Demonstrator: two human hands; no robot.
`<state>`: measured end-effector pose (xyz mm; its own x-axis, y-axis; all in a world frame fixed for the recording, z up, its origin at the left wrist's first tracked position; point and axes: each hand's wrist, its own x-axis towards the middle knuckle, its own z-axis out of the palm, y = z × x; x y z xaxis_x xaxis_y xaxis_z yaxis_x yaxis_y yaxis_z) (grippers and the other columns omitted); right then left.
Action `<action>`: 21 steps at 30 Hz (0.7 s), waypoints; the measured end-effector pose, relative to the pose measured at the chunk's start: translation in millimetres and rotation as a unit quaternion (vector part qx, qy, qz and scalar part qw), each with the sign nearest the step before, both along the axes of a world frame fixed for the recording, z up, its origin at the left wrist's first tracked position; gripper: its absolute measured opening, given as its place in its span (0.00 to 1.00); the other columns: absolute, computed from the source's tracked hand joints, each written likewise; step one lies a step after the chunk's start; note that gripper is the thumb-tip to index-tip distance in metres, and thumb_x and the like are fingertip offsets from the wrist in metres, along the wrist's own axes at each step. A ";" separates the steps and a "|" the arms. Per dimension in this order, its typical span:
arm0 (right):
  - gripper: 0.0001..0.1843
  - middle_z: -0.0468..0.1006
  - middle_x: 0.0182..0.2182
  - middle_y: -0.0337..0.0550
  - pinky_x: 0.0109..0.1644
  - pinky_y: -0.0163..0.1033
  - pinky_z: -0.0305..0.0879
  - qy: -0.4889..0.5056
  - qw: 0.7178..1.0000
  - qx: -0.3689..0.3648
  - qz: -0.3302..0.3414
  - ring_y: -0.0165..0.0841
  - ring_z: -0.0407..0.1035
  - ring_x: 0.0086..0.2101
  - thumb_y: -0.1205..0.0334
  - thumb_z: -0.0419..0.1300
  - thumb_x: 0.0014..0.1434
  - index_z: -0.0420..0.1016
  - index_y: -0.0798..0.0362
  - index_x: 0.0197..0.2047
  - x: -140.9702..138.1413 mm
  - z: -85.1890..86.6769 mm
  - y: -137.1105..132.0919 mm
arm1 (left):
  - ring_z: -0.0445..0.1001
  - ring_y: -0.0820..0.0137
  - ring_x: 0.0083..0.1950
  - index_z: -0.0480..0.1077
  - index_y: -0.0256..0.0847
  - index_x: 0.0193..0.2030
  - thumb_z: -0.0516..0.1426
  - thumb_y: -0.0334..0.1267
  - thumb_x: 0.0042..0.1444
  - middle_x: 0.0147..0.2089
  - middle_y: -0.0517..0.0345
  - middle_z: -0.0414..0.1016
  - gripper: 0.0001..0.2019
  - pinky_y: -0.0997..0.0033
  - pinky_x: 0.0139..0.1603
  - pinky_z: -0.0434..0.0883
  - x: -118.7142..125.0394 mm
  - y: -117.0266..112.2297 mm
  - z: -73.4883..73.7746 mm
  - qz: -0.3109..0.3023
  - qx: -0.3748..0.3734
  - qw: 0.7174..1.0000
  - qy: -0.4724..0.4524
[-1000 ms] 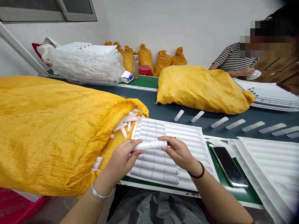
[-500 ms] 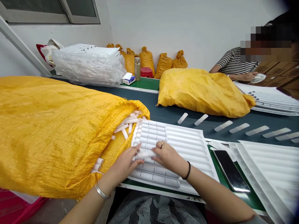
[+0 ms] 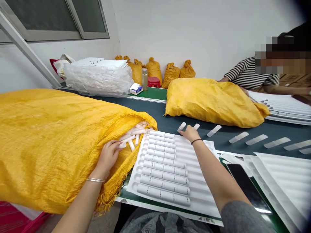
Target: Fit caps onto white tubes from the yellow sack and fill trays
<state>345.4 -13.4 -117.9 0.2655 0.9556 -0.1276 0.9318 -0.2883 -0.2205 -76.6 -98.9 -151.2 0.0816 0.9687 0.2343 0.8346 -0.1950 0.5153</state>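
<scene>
My left hand [image 3: 110, 156] is at the mouth of a big yellow woven sack [image 3: 55, 139], fingers closed around a short white tube [image 3: 122, 145]. More loose white tubes [image 3: 137, 132] lie in the sack's opening. Farther out, my right hand [image 3: 190, 133] reaches over the dark belt [image 3: 155, 110], its fingertips pinching the near end of a white tube with a flat rounded tip [image 3: 182, 125]. Between my arms lies a white ribbed tray [image 3: 201, 168]. Several printed white tubes [image 3: 164, 184] rest side by side in the grooves on its left part.
Several similar tubes [image 3: 239, 137] lie spaced along the belt to the right. A phone [image 3: 245, 181] and stacked trays [image 3: 286, 181] sit right of my tray. Across the belt are another yellow sack [image 3: 209, 102], a plastic-wrapped stack [image 3: 99, 79] and a person in a striped shirt [image 3: 252, 72].
My hands have parted from the tube they held over the tray, which now lies in a groove. The left went to the sack, the right to the belt. Belt tubes have shifted left.
</scene>
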 end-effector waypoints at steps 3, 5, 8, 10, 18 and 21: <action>0.20 0.77 0.38 0.61 0.44 0.44 0.64 -0.019 0.998 0.015 0.051 0.45 0.73 0.41 0.55 0.52 0.63 0.73 0.64 0.45 -13.3 0.5 -25.2 | 0.69 0.63 0.56 0.72 0.41 0.50 0.52 0.44 0.60 0.53 0.50 0.73 0.16 0.60 0.60 0.64 18.4 -11.7 13.7 -0.023 0.016 0.996 -0.079; 0.18 0.78 0.40 0.57 0.48 0.42 0.64 -0.009 0.992 0.020 0.127 0.42 0.72 0.43 0.59 0.49 0.65 0.75 0.60 0.47 -27.9 -3.0 -33.8 | 0.70 0.63 0.55 0.72 0.41 0.49 0.55 0.45 0.58 0.51 0.51 0.74 0.15 0.60 0.60 0.65 33.9 -19.5 22.9 -0.034 0.024 0.985 -0.168; 0.19 0.74 0.50 0.54 0.55 0.38 0.59 0.004 0.975 0.027 0.219 0.38 0.68 0.50 0.67 0.49 0.64 0.71 0.57 0.55 -48.2 -13.1 -28.5 | 0.72 0.62 0.54 0.74 0.41 0.46 0.59 0.43 0.56 0.50 0.51 0.75 0.13 0.58 0.60 0.65 57.1 -28.4 35.7 -0.047 0.021 0.956 -0.288; 0.18 0.74 0.51 0.54 0.56 0.38 0.58 0.008 0.968 0.024 0.250 0.38 0.68 0.51 0.70 0.51 0.62 0.73 0.58 0.54 -54.5 -19.7 -17.6 | 0.72 0.62 0.54 0.74 0.41 0.46 0.61 0.42 0.54 0.50 0.50 0.76 0.13 0.58 0.60 0.65 68.9 -32.8 43.2 -0.043 0.008 0.935 -0.351; 0.11 0.77 0.42 0.56 0.53 0.41 0.61 0.044 0.963 0.047 0.262 0.41 0.70 0.45 0.72 0.60 0.52 0.78 0.61 0.40 -40.4 -11.9 -1.3 | 0.76 0.72 0.47 0.72 0.43 0.43 0.62 0.35 0.54 0.44 0.58 0.78 0.09 0.73 0.49 0.74 71.9 -41.9 69.4 0.065 -0.109 0.665 -0.736; 0.14 0.75 0.43 0.54 0.52 0.43 0.63 0.071 0.962 0.097 0.246 0.41 0.69 0.45 0.69 0.59 0.54 0.73 0.60 0.45 -49.2 5.1 -24.5 | 0.76 0.79 0.40 0.73 0.39 0.41 0.54 0.28 0.60 0.41 0.58 0.78 0.07 0.83 0.42 0.74 71.6 -43.6 73.1 0.105 -0.175 0.540 -0.817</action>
<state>296.2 -37.9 -112.7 -0.2313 0.9707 0.0649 0.9017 0.2389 -0.3605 -5.0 -142.5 -78.1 -0.0778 0.9248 -0.3724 -0.8037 0.1628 0.5723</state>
